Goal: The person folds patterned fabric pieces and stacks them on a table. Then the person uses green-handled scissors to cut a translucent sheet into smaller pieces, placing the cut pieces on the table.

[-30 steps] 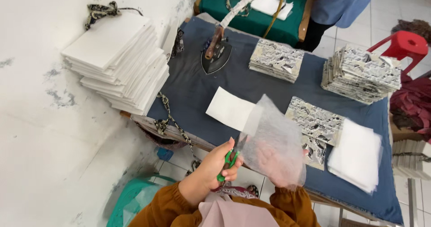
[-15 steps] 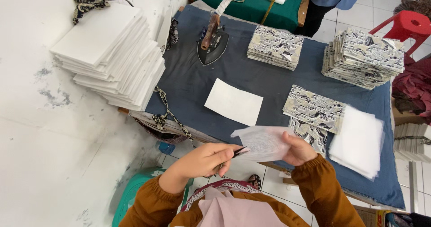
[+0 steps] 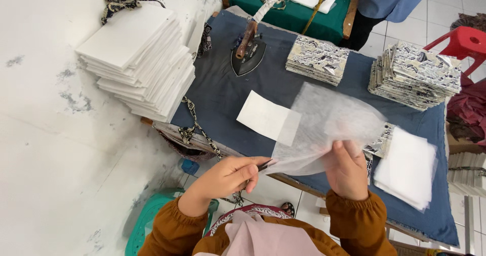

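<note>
Now the thin see-through sheet (image 3: 329,129) is lifted higher than before; right hand (image 3: 347,170) pinches its edge, left hand (image 3: 228,177) grips scissors (image 3: 264,166) at it.

Both hands (image 3: 283,172) hold sheer sheet (image 3: 329,124) — w/ scissors (image 3: 263,166).

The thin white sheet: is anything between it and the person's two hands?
Nothing visible. The right hand already grips the thin white sheet at its lower edge, and the left hand brings scissors to the sheet's left corner. The white rectangle lies on the table beneath.
</note>
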